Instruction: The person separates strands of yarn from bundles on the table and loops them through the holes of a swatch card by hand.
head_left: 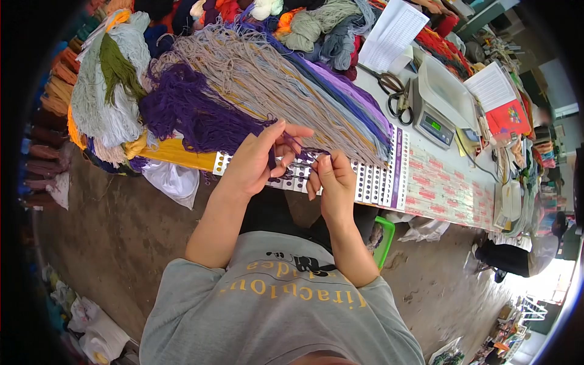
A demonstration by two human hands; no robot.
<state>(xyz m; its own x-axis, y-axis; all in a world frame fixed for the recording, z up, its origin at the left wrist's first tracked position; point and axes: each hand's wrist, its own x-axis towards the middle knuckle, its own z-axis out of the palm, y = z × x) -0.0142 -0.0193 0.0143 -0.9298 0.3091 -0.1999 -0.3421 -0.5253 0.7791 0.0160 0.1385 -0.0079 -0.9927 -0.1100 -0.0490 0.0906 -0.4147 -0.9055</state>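
Note:
Dark purple yarn lies in a loose bundle across the table, and its ends run towards me into both hands. Strands pass through the curled fingers of my left hand, whose thumb and index finger stand apart. My right hand pinches the strand ends between thumb and fingertips, a little to the right of the left hand. Below both hands is a white card strip with rows of punched holes. Strands of grey-beige yarn lie beyond the purple bundle, beside blue and lilac yarn.
Scissors lie beside a digital scale with a tray on top. Printed sheets and a red booklet are at the right. Grey-white yarn hangs over the table's left end. A green basket stands below the edge.

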